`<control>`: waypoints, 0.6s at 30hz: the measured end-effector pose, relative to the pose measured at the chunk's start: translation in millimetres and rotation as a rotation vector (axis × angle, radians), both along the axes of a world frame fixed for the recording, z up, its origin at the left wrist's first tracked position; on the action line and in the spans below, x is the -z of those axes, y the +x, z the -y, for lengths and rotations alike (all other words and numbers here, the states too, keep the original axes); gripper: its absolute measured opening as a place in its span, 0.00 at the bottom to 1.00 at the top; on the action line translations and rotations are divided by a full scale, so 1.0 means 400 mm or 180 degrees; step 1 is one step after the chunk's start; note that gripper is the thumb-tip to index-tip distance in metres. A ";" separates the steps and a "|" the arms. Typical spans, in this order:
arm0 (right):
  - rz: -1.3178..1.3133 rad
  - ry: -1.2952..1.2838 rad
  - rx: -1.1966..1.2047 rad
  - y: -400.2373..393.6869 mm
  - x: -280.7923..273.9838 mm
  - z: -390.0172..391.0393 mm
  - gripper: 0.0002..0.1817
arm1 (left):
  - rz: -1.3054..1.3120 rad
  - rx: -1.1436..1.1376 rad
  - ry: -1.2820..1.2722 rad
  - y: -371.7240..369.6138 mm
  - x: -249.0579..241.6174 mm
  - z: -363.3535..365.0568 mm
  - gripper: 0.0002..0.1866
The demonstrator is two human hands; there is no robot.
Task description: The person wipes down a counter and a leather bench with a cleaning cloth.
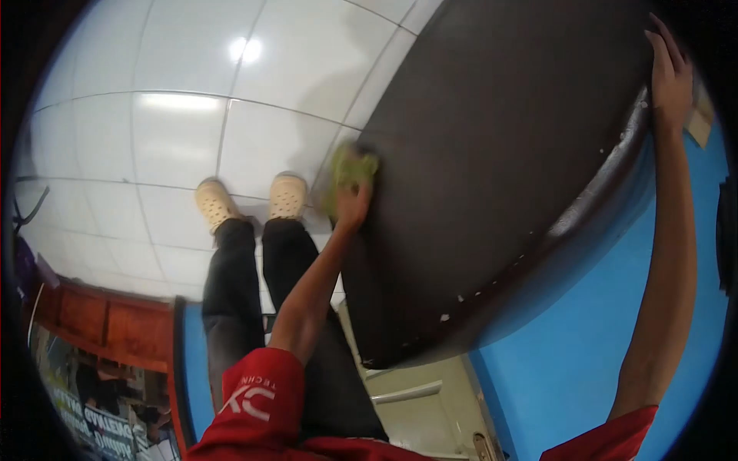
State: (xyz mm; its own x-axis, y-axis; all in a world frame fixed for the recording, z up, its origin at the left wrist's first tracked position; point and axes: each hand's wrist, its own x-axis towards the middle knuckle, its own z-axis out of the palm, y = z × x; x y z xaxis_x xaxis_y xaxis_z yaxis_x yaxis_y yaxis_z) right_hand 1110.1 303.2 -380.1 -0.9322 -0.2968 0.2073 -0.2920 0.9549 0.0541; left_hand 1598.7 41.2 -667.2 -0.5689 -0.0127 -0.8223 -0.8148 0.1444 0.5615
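A large dark brown, leather-like padded piece of furniture point(492, 154) fills the middle and right, with pale scuffs along its rounded edge. My left hand point(354, 206) grips a green cloth point(354, 165), blurred by motion, against the near left edge of the brown piece. Up at the far right, my right hand point(671, 84) lies on the rim of the padding with its fingers stretched out, holding nothing.
My feet in beige clogs point(288, 198) stand on white floor tiles point(177, 138). A blue wall point(576, 330) runs along the right, a cream panelled door point(430, 415) is below, and a reddish wooden frame with glass point(115, 323) is at lower left.
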 end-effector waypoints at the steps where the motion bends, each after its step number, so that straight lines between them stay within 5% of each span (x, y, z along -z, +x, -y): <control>1: 0.0020 0.0071 -0.0027 -0.022 -0.006 -0.045 0.21 | -0.0541 -0.0037 0.0069 -0.142 -0.043 -0.039 0.27; 2: 0.0134 0.0471 0.0153 -0.040 -0.003 -0.105 0.20 | -0.0971 0.0316 0.0835 -0.241 -0.049 -0.066 0.29; 4: 0.0306 0.0832 0.0403 -0.009 0.001 -0.106 0.19 | -0.1638 0.0503 0.0630 -0.407 -0.285 -0.084 0.32; 6: 0.0103 -0.0581 0.0284 0.019 -0.020 0.033 0.24 | -0.2234 0.0729 0.0367 -0.437 -0.504 -0.024 0.35; 8: 0.0169 -0.0479 0.0340 0.038 -0.042 0.071 0.25 | -0.1895 0.0609 0.0692 -0.368 -0.581 0.032 0.37; 11: 0.0253 -0.0497 0.0441 0.052 -0.052 0.089 0.26 | 0.0148 -0.0391 0.1444 -0.123 -0.455 0.064 0.36; 13: 0.0224 -0.0620 0.0489 0.052 -0.050 0.089 0.26 | 0.0962 -0.0031 0.0271 0.100 -0.138 0.040 0.32; 15: -0.0059 -0.0345 0.0361 0.046 -0.062 0.091 0.27 | 0.1028 0.0373 -0.0458 -0.001 -0.031 0.015 0.31; 18: -0.0006 -0.0387 0.0352 0.067 -0.058 0.080 0.27 | -0.0720 -0.1233 0.2239 -0.353 0.006 -0.139 0.28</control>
